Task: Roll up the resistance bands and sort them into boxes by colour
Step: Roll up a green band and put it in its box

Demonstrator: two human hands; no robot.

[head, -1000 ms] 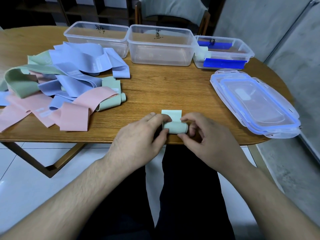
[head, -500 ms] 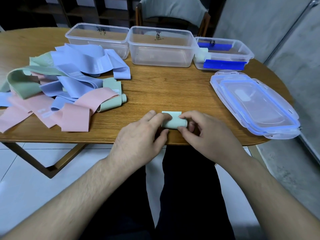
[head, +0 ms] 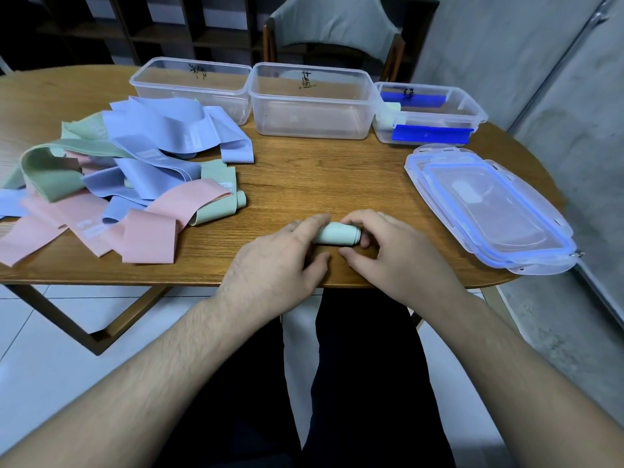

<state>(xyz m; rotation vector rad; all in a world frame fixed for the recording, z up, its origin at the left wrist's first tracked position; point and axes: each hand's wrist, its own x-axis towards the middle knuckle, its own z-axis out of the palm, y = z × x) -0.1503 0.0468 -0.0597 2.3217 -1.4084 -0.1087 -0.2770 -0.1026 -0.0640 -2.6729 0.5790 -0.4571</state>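
At table edge | left hand [head: 277,261], right hand [head: 388,251] pinch rolled green band [head: 337,234]

Table [head: 304,184]: wood, visible grain, low satin sheen. Bands [head: 135,170] near left edge: matt, smooth, rubbery sheet. Boxes [head: 310,106] along far edge: clear glossy plastic. Lids [head: 489,204] near right edge: clear plastic, blue seal rim. Floor [head: 50,332]: glossy tile.

Stacked lids [head: 489,211] (clear, blue-rimmed) lie on the table [head: 304,184] right of the hands; a chair [head: 332,32] stands beyond.
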